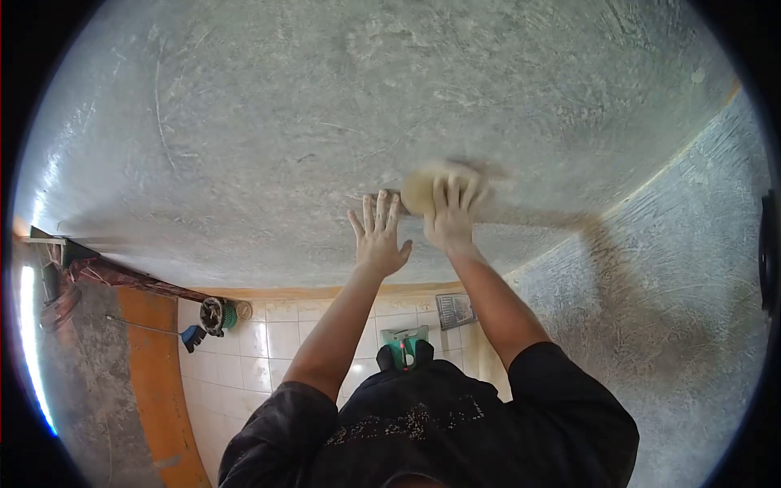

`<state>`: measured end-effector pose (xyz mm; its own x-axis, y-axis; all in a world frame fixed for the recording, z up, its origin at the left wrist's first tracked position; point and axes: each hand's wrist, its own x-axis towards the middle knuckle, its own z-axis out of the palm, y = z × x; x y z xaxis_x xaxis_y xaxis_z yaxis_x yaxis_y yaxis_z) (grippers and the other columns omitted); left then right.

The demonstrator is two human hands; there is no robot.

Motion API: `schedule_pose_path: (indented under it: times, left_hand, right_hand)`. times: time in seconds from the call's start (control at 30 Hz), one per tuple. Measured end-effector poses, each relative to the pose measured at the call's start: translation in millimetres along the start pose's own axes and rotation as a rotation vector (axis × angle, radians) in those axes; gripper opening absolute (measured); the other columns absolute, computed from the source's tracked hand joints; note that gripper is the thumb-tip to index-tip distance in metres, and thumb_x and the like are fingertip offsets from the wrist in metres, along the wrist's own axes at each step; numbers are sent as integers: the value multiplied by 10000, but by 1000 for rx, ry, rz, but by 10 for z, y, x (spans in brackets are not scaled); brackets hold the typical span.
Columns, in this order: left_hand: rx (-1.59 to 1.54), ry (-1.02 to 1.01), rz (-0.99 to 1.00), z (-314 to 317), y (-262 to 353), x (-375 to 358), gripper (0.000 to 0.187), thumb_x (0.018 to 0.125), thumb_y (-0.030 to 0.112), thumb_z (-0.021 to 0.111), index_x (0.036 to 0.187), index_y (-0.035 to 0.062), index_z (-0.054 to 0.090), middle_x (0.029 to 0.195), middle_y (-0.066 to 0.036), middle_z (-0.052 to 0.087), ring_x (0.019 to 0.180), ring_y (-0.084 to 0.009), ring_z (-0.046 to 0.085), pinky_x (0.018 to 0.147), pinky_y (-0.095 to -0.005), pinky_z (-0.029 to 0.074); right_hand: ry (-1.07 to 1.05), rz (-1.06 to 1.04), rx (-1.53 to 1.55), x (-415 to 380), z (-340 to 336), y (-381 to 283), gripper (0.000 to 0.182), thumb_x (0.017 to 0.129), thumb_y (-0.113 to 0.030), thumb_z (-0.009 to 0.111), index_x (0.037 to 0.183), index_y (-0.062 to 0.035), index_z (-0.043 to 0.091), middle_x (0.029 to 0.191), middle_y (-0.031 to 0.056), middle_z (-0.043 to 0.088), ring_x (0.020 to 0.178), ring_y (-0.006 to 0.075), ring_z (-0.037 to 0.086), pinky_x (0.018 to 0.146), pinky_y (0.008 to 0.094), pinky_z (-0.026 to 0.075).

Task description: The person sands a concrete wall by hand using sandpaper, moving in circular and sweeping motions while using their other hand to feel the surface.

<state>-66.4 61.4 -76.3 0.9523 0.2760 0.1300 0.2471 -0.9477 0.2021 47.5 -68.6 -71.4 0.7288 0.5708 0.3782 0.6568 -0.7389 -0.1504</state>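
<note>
My left hand [378,236] lies flat against the rough grey wall [268,122], fingers spread, with pale dust on the skin. Just right of it, my right hand [451,207] presses a tan piece of sandpaper [418,193] to the same wall. Motion smears the fingers and the far edge of the sandpaper. Part of it is hidden beneath the palm. Both forearms reach up and forward from black short sleeves.
Below, my feet are on a small green stool [404,335] over white tiles [281,337]. A grey tray [455,311] sits near the wall's foot. To the left are a coiled green-and-dark bundle [215,315] and a long-handled brush [193,335]. Another grey wall [667,301] meets at right.
</note>
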Motion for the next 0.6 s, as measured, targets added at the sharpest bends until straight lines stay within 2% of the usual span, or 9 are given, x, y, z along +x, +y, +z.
schedule_pose_path:
  times: [0.03, 0.1, 0.2, 0.3, 0.33, 0.4, 0.43, 0.53, 0.6]
  left_hand:
    - [-28, 44, 3, -13, 5, -68, 1006, 806, 414, 672, 1550, 135, 55, 1605, -156, 44, 1453, -446, 11, 1121, -670, 22]
    - [-83, 138, -6, -28, 14, -269, 985, 807, 392, 675, 1545, 103, 91, 1582, -187, 162, 1439, -455, 139, 1143, -623, 134]
    - [-543, -53, -65, -26, -38, -443, 734, 831, 330, 667, 1453, 76, 374, 1246, -237, 581, 1174, -389, 556, 974, -486, 444]
    - [-675, -212, -87, -164, 68, -440, 403, 863, 267, 647, 1212, 68, 619, 725, -161, 660, 662, -294, 652, 630, -386, 508]
    - [-736, -131, -95, -155, 117, -439, 333, 872, 247, 639, 1154, 70, 643, 665, -143, 633, 597, -267, 618, 588, -373, 486]
    - [-851, 35, -101, -130, 210, -429, 211, 890, 207, 623, 1040, 76, 693, 546, -108, 579, 469, -212, 549, 503, -346, 441]
    - [-887, 61, -97, -122, 232, -422, 210, 893, 202, 620, 1039, 69, 692, 555, -104, 580, 468, -196, 535, 498, -333, 433]
    - [-966, 132, -81, -163, 219, -439, 212, 900, 193, 617, 1040, 51, 689, 579, -91, 585, 476, -154, 513, 494, -305, 421]
    - [-981, 152, -50, -283, 199, -469, 218, 900, 194, 621, 1042, 43, 688, 591, -79, 592, 495, -133, 526, 507, -301, 427]
  right_hand:
    - [-303, -8, 13, -190, 135, 122, 710, 910, -397, 464, 1463, 19, 305, 1528, 347, 100, 1399, 574, -32, 1041, 768, -53]
    - [-433, 149, 93, -504, 451, 427, 794, 914, -470, 477, 1484, 32, 245, 1540, 341, 37, 1414, 543, -49, 1081, 724, -51]
    - [102, 388, 77, -284, 327, 284, 924, 905, -613, 424, 1488, 64, 185, 1536, 350, 13, 1425, 513, -69, 1086, 712, -64]
    - [429, 243, 334, 228, -147, 12, 961, 882, -679, 375, 1510, 15, 153, 1553, 322, 30, 1409, 548, -66, 1070, 714, -82]
    - [451, 185, 310, 325, -289, -90, 968, 875, -686, 375, 1514, 5, 151, 1556, 317, 35, 1405, 557, -67, 1066, 717, -83]
    - [230, 55, -50, 368, -450, -223, 963, 862, -657, 425, 1510, 7, 170, 1558, 316, 40, 1399, 571, -80, 1059, 729, -69]
    - [46, 3, -22, 279, -541, -256, 837, 870, -507, 499, 1471, 27, 265, 1541, 321, 116, 1387, 596, -65, 1048, 749, -44]
    - [259, 115, -25, -174, 357, 193, 712, 858, -341, 534, 1444, 10, 336, 1535, 303, 177, 1404, 572, 3, 1038, 769, 14]
    - [286, 250, 113, -195, 372, 264, 677, 880, -319, 519, 1454, -11, 333, 1544, 286, 177, 1419, 540, 19, 1039, 770, 31]
